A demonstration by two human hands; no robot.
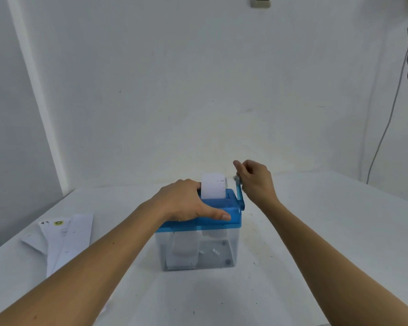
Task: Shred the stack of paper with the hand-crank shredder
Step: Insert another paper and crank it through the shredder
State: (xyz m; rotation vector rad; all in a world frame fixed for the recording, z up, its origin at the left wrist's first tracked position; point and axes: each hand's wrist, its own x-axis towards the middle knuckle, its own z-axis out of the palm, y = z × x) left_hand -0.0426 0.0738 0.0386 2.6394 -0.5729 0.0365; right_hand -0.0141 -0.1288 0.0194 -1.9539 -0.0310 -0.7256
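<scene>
Grips the shredder (232,216) top with left hand (186,201); pinches the crank (239,196) with right hand (255,180), paper (213,185) in slot.

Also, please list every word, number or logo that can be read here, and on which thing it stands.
Nothing here can be read as text.
Sheet standing in the hand-crank shredder: small dark print near its right edge, too blurred.
Top sheets of the paper stack: a round green logo and fine print, too small.

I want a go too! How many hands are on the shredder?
2. The left hand holds the blue lid, thumb along its front edge; the right hand grips the crank at the lid's right end. No others show.
</scene>
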